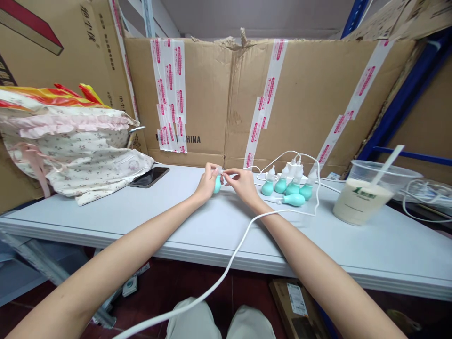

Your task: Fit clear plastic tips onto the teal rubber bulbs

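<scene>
A teal bulb nasal aspirator with a clear top stands upright over the table, and my left hand is closed around its upper part. My right hand meets it from the right, thumb and fingertips pinched together beside the clear top. What the right fingertips hold is too small to make out. To the right of that hand, several more teal aspirators with clear tips stand in a cluster. One aspirator lies on its side in front of them, its tip pointing left.
A white cable crosses the table and my right forearm. Behind the aspirators sits a plugged white power strip. A plastic cup with drink and straw stands right. A phone and floral cloth bag lie left; cardboard walls the back.
</scene>
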